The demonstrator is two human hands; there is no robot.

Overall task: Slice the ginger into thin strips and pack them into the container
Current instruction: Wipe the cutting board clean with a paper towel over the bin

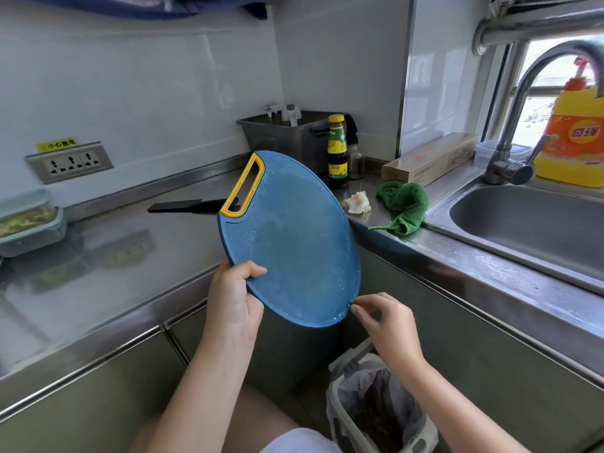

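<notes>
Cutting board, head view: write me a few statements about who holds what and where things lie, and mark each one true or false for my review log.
1. The left hand grips the cutting board by its edge. True.
2. The cutting board lies flat. False: it is held tilted in the air, with the bin lower down beside it.
3. A green cloth lies beside the sink. True.
4. The right hand holds the knife. False: the knife lies on the counter behind the cutting board, and the right hand is at the cutting board's lower rim.
</notes>
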